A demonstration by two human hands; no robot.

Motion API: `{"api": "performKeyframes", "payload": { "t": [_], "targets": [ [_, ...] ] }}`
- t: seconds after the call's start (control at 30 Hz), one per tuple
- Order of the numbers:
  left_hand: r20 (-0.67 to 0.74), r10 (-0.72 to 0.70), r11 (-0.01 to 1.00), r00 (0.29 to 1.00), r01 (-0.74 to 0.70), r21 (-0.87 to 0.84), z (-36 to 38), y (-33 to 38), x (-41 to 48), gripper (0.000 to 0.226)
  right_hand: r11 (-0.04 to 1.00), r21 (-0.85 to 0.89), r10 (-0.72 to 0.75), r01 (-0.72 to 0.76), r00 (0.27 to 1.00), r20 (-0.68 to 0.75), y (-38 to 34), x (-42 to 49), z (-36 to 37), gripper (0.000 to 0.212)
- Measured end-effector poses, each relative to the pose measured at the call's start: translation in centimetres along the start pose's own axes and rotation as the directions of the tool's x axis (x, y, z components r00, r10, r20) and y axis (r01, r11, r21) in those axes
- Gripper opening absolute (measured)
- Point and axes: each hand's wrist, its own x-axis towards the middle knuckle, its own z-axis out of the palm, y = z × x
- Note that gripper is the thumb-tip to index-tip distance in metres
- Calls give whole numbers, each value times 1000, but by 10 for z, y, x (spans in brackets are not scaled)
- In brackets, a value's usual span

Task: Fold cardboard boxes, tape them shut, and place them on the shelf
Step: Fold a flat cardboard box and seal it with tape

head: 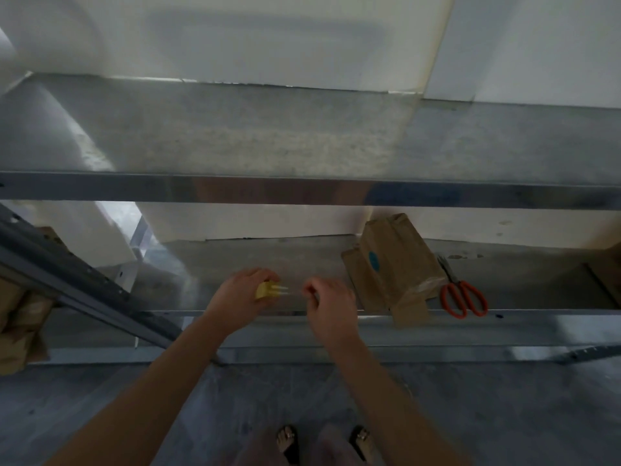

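**Galvanised shelving, tape drawn between two hands**

Grey metal shelving fills the view against a white wall, with a bare upper shelf [302, 129] at 12 o'clock and the middle shelf [235, 253] at the centre. Both hands are over the front edge of the middle shelf.

The left hand [240, 294] grips a small yellow tape dispenser [267, 290], its fingers [262, 275] curled over the top. Just beside it at 3 o'clock, the right hand [331, 297] has its fingertips [311, 290] pinched together on the end of a faint clear tape strip [295, 290] that runs back to the dispenser; its other fingers are curled in.

A brown cardboard box [393, 264] with a blue sticker [373, 260] lies on the same shelf at 3 o'clock from the hands. One flap hangs over the shelf's front edge. Orange-handled scissors [463, 297] lie just beyond the box, blades pointing to the wall. More brown cardboard [16, 314] is at 9 o'clock, low on the left. Sandalled feet [287, 438] stand on the grey floor [504, 415] at 6 o'clock.
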Motion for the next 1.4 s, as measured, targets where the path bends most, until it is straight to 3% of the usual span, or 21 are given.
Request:
{"api": "performKeyframes", "payload": {
  "t": [0.07,0.23,0.37,0.43,0.6,0.73,0.83,1.13,1.3,1.4],
  "targets": [
    [20,27,998,999,-28,50,6,-10,1,52,997,22,66,-67,996,53,3,3,10,10],
    [149,17,999,989,-9,-53,27,-26,1,73,976,57,203,-211,972,122,14,10,30,7],
    [-1,143,981,990,-141,129,29,-38,10,46,970,104,213,-222,973,87,17,15,37,10],
    [-37,150,974,988,-141,180,31,-41,15,41,962,130,233,-239,971,59,16,16,41,10],
    [43,130,971,991,-136,197,48,-43,16,40,932,-16,359,-363,912,198,31,18,52,13],
    [92,86,981,992,-100,168,64,-50,2,44,903,-135,428,-408,877,218,40,18,56,19],
    [37,83,986,996,-87,142,62,-49,6,46,888,-181,455,-423,865,213,42,20,60,20],
    [31,75,986,997,-79,144,62,-52,8,47,891,-306,407,-334,888,214,33,15,63,16],
    [37,75,991,997,-78,107,62,-44,1,52,920,-222,369,-324,907,203,37,11,54,20],
    [2,92,984,996,-92,152,58,-31,1,55,960,-175,244,-219,961,133,42,1,40,31]
  ]
}}
